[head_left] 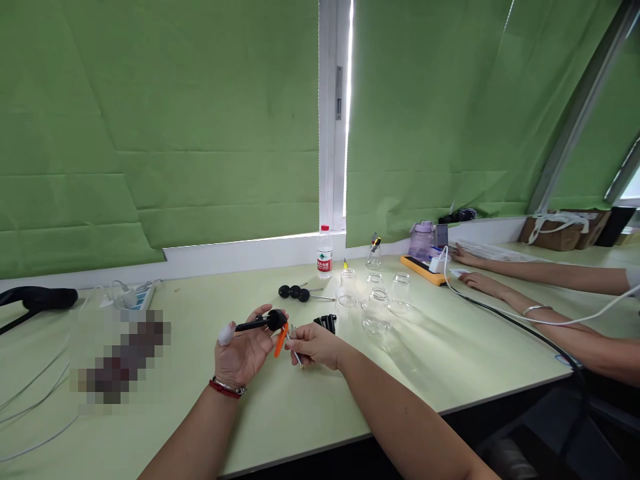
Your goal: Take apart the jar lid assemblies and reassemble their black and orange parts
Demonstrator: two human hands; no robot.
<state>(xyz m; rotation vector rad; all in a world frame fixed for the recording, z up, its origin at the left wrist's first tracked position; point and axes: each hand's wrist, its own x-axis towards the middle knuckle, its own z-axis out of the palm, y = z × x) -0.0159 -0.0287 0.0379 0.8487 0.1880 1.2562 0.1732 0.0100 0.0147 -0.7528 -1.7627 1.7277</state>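
My left hand point(246, 352) is palm up, its fingers curled around a black stick-like part with a rounded end point(274, 320). White wrapping covers its thumb tip. An orange strip point(281, 340) hangs from that rounded end. My right hand point(316, 345) pinches a thin silvery rod point(296, 353) close beside the orange strip. Whether rod and black part are joined, I cannot tell. Just behind my right hand lie small black parts point(326, 323). Farther back are several black round knobs with thin metal rods point(294, 292). Clear glass jars point(377, 313) stand upside down to the right.
A red-capped water bottle point(325, 253) stands by the window. At right are a purple bottle point(423, 239), an orange-edged power strip point(424, 270) with cables, and another person's hands point(483, 283). A black curved object point(40, 300) lies at far left, near white cables and a blurred patch.
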